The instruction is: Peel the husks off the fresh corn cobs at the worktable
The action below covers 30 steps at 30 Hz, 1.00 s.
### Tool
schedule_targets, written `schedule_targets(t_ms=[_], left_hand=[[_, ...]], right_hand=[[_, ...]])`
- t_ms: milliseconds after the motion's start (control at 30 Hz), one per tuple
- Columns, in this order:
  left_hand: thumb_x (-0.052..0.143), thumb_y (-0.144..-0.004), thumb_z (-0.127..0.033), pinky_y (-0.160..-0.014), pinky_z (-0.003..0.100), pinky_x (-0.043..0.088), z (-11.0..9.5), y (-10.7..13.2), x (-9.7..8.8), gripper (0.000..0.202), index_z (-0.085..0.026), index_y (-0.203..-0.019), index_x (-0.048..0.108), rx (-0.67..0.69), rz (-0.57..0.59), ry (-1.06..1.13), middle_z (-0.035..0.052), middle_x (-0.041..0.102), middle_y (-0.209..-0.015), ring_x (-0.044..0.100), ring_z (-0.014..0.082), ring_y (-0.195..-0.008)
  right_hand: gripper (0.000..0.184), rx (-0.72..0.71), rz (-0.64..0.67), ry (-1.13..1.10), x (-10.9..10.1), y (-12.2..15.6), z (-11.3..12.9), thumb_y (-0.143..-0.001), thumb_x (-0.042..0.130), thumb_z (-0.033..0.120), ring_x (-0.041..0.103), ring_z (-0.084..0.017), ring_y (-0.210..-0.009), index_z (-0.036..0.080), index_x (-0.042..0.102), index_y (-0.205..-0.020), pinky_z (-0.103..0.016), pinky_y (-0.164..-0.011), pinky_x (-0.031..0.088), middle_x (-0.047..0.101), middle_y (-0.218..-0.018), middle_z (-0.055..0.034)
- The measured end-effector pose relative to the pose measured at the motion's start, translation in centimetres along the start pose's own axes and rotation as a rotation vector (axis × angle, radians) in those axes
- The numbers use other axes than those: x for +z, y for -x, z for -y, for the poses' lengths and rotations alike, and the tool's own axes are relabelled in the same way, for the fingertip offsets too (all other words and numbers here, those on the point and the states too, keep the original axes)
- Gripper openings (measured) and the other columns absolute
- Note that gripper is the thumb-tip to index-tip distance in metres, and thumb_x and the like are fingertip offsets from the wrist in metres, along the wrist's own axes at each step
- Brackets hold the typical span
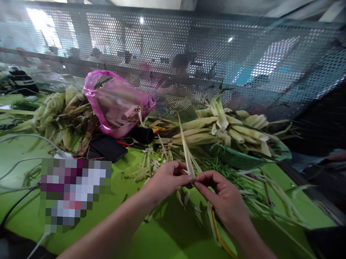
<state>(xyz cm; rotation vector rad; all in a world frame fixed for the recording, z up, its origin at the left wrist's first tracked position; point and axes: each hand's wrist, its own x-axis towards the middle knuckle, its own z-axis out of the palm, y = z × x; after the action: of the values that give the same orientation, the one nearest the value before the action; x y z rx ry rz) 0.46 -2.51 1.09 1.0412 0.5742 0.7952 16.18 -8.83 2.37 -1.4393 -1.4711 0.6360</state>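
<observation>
My left hand point(166, 179) and my right hand point(223, 196) meet over the green table point(162, 243), both pinched on a pale leafy stalk point(187, 153) that points up and away from them. A thin yellow-green strip point(218, 234) hangs down below my right hand. Trimmed husk pieces point(151, 163) lie scattered just beyond my fingers.
A green basket point(240, 158) piled with pale stalks point(233, 128) sits behind right. A pink plastic bag point(116, 104), a husk heap point(61, 113), a black phone point(107, 147), a black cylinder point(142, 135) and white cables point(16, 164) lie left. A perforated metal screen point(176, 57) closes the back.
</observation>
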Motion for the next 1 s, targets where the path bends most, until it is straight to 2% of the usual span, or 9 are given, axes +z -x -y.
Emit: schedule_targets(t_ms=[133,267,367,500,600,700,800,933,1000], left_hand=[[0.075,-0.064,-0.012,-0.068,0.024,0.048,0.1,0.0,0.1,0.026,-0.011,-0.085,0.059,-0.009,-0.002,0.019,0.0018,0.064,-0.07,0.062,0.0105,-0.063],[0.071,-0.062,-0.008,-0.065,0.024,0.048,0.1,0.0,0.2,0.023,-0.011,-0.079,0.057,-0.03,-0.042,0.045,-0.0009,0.061,-0.063,0.06,0.0092,-0.057],[0.073,-0.06,-0.011,-0.067,0.025,0.05,-0.3,0.1,0.3,0.026,-0.01,-0.081,0.058,-0.064,-0.062,0.096,0.0002,0.062,-0.066,0.06,0.0092,-0.057],[0.079,-0.055,-0.016,-0.067,0.025,0.05,-0.6,0.3,0.3,0.034,-0.01,-0.08,0.058,-0.091,-0.066,0.119,0.0007,0.062,-0.068,0.059,0.0092,-0.057],[0.083,-0.052,-0.021,-0.066,0.025,0.049,-0.4,0.3,0.2,0.038,-0.01,-0.079,0.059,-0.09,-0.035,0.117,0.0014,0.062,-0.068,0.059,0.0094,-0.058],[0.083,-0.053,-0.023,-0.064,0.025,0.048,0.1,0.1,0.2,0.037,-0.01,-0.078,0.059,-0.069,-0.011,0.106,0.0019,0.062,-0.067,0.059,0.01,-0.058],[0.079,-0.058,-0.018,-0.065,0.025,0.047,0.6,0.0,0.3,0.028,-0.012,-0.077,0.059,-0.002,-0.014,0.068,0.0004,0.061,-0.065,0.058,0.0098,-0.058],[0.071,-0.063,-0.01,-0.068,0.024,0.047,0.5,0.2,0.8,0.018,-0.012,-0.077,0.06,0.063,0.022,0.018,0.0003,0.061,-0.068,0.058,0.0093,-0.063],[0.069,-0.064,-0.01,-0.069,0.024,0.047,0.2,0.4,1.0,0.015,-0.012,-0.076,0.06,0.07,0.038,0.011,0.0006,0.061,-0.068,0.058,0.0095,-0.064]], right_hand=[[0.019,-0.009,-0.009,-0.007,0.1,0.0,-0.1,-0.076,0.07,0.036,0.059,-0.018,-0.068,0.019,0.062,-0.076,-0.026,-0.061,0.048,0.064,-0.071,-0.0038],[0.015,-0.074,0.034,-0.027,-0.2,0.1,0.0,-0.08,0.069,0.034,0.061,-0.018,-0.073,0.02,0.066,-0.083,-0.027,-0.067,0.049,0.066,-0.077,-0.0034],[0.01,-0.166,0.048,-0.004,-0.5,0.2,-0.1,-0.082,0.068,0.03,0.063,-0.017,-0.077,0.022,0.069,-0.089,-0.027,-0.073,0.05,0.068,-0.083,-0.0031],[0.006,-0.307,0.047,0.105,-0.7,0.1,-0.1,-0.084,0.067,0.026,0.064,-0.017,-0.078,0.024,0.07,-0.088,-0.027,-0.073,0.051,0.068,-0.085,-0.0025],[0.007,-0.334,0.037,0.154,-0.7,0.1,0.1,-0.084,0.065,0.028,0.065,-0.017,-0.075,0.023,0.07,-0.084,-0.027,-0.071,0.051,0.068,-0.082,-0.0028],[0.01,-0.296,0.039,0.178,-0.7,0.1,0.3,-0.085,0.064,0.031,0.063,-0.018,-0.073,0.023,0.069,-0.08,-0.028,-0.069,0.05,0.067,-0.078,-0.0026],[0.013,-0.206,0.04,0.162,-0.5,0.1,0.5,-0.084,0.064,0.033,0.06,-0.018,-0.07,0.022,0.066,-0.077,-0.028,-0.067,0.048,0.064,-0.075,-0.0027],[0.019,-0.019,0.016,0.043,-0.4,0.2,0.5,-0.079,0.067,0.038,0.059,-0.02,-0.072,0.019,0.064,-0.077,-0.03,-0.067,0.048,0.064,-0.074,-0.0049],[0.022,0.027,0.001,-0.025,-0.4,0.2,0.5,-0.077,0.069,0.04,0.059,-0.02,-0.072,0.019,0.064,-0.077,-0.03,-0.067,0.048,0.064,-0.074,-0.0049]])
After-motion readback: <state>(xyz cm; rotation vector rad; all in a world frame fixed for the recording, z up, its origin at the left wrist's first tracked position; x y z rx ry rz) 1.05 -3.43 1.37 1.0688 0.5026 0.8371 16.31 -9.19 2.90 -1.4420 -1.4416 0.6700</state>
